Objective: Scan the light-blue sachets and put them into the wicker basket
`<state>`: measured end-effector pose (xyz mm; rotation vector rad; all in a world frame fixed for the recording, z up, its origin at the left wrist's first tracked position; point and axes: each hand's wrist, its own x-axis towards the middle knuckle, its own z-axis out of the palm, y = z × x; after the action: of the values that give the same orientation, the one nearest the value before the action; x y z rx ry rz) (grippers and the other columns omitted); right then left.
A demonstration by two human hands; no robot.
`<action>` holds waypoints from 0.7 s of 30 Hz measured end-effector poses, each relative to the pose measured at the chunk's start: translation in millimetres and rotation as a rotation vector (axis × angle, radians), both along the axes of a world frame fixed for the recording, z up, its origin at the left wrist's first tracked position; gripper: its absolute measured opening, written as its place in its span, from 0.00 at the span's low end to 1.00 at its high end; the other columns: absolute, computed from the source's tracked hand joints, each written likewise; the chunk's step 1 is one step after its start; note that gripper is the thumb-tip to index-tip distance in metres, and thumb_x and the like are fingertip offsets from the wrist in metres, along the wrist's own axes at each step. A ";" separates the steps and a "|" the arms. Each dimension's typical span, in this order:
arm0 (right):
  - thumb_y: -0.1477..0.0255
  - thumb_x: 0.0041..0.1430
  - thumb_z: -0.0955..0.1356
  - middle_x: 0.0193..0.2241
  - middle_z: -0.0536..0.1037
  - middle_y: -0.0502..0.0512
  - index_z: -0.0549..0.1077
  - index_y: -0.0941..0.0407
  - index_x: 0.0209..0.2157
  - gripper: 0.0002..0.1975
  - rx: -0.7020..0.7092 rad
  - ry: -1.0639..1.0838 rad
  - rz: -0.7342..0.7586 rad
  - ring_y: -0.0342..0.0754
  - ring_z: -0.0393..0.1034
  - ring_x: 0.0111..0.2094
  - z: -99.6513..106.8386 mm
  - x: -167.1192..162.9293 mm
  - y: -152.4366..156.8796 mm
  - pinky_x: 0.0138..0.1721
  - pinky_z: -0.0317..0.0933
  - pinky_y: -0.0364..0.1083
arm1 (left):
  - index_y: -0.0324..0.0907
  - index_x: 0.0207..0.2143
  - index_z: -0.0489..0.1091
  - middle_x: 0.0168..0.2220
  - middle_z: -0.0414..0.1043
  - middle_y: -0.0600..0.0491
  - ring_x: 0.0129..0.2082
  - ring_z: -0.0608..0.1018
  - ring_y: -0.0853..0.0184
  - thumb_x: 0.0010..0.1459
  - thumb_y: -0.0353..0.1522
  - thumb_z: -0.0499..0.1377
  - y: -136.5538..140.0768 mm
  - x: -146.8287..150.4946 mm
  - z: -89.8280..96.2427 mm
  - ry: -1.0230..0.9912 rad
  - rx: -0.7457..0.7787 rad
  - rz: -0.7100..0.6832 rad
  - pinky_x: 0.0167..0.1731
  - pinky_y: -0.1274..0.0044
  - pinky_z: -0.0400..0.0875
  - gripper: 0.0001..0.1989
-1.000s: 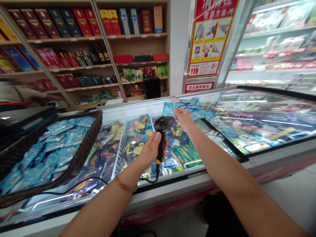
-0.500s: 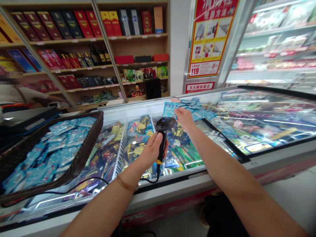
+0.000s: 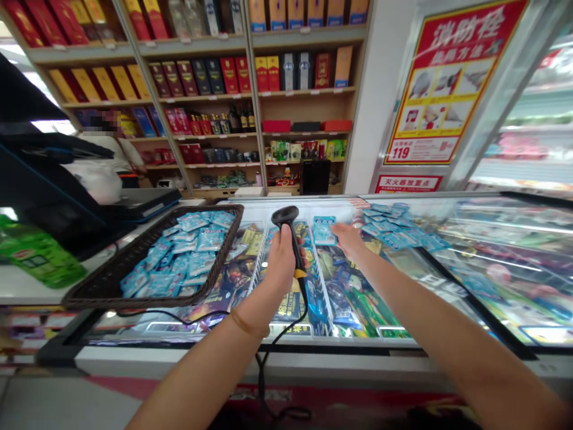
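My left hand (image 3: 283,257) is wrapped round the handle of a black barcode scanner (image 3: 286,216), its head tilted up over the freezer. A cord runs down from the yellow-ringed handle end. Between the fingers and thumb of my right hand (image 3: 348,239) is a light-blue packet (image 3: 324,230), held just right of the scanner, apart from it. Left of my hands, a dark woven basket (image 3: 233,230) holds many similar blue packets (image 3: 188,254). A spread pile of blue packets (image 3: 398,227) lies on the freezer glass beyond my right hand.
Below my hands is a glass-topped chest freezer (image 3: 179,357) with wire dividers and packaged goods. A green bottle (image 3: 40,251) and dark checkout equipment (image 3: 40,179) stand at the left. Behind, a person (image 3: 102,149) is near shelves of boxes (image 3: 215,95). A red poster (image 3: 452,83) hangs at right.
The view has swung left, bringing the green bottle and more of the basket into sight. The packet and scanner have moved apart, and the scanner's head now tilts up more.
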<state>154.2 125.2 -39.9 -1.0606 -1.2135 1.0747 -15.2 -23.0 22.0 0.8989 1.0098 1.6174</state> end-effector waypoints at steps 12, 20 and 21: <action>0.79 0.55 0.75 0.18 0.72 0.45 0.73 0.56 0.25 0.09 -0.196 0.110 0.374 0.42 0.71 0.22 78.5 -262.0 0.7 0.31 0.70 0.43 | 0.41 0.32 0.65 0.23 0.69 0.56 0.16 0.70 0.75 0.74 0.45 0.48 -17.2 -183.5 45.7 -0.202 -0.005 0.614 0.16 0.84 0.66 0.21; 0.86 0.61 0.70 0.25 0.76 0.48 0.70 0.56 0.32 0.11 -0.307 0.348 0.552 0.39 0.75 0.28 107.3 -343.6 -20.0 0.39 0.73 0.39 | 0.41 0.31 0.64 0.23 0.68 0.56 0.17 0.70 0.75 0.74 0.44 0.47 -21.2 -224.6 36.7 -0.261 -0.068 0.745 0.19 0.83 0.70 0.21; 0.86 0.62 0.69 0.25 0.76 0.48 0.70 0.56 0.32 0.11 -0.308 0.355 0.551 0.39 0.75 0.29 108.5 -341.9 -20.4 0.40 0.73 0.40 | 0.41 0.31 0.64 0.23 0.68 0.56 0.17 0.70 0.74 0.74 0.44 0.47 -20.5 -224.5 35.6 -0.268 -0.076 0.741 0.20 0.83 0.70 0.21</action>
<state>-187.7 104.8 68.6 -0.7215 -1.0913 1.8385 -239.7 -43.5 57.6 0.2314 1.2807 2.2135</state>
